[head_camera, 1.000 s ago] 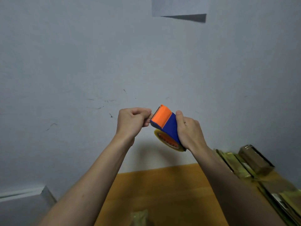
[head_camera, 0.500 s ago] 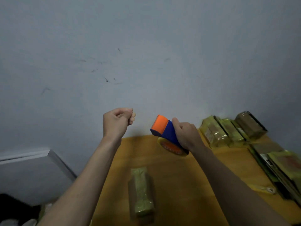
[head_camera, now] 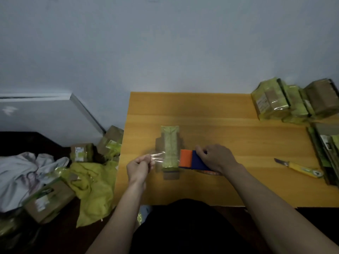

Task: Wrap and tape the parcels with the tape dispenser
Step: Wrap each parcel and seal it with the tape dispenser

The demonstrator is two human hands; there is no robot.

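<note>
Desk (head_camera: pixel 229 125), orange-yellow, set against the far wall; work is centred near its left half.

Parcel (head_camera: pixel 170 147), green wrap on a brown cardboard piece, is laid flat on the desk with its long axis running near–far. It sits between the two hands, just right of the left hand and just left of the dispenser.

Tape dispenser (head_camera: pixel 190 161), orange nose and blue body, is held just beside the parcel's right edge, nose pointed left at it. The roll is mostly hidden under the hand.

Clear tape strip (head_camera: pixel 158 157) is stretched left–right across the parcel's near part, i.e. across its long axis. Whether it already touches the wrap cannot be told.

Right hand (head_camera: pixel 217 158): fingers curled over the dispenser body, gripping it.

Left hand (head_camera: pixel 139 166): fingers pressed together, pinching the free tape end, just left of the parcel.

Judgement: the coming move turns on lowering the strip onto the parcel while it is kept square to the long axis; both hands are about equally near, one per side.

Off to the right, well apart: a yellow cutter (head_camera: pixel 300 168) and stacked wrapped parcels (head_camera: pixel 271 105) at the far right.
</note>
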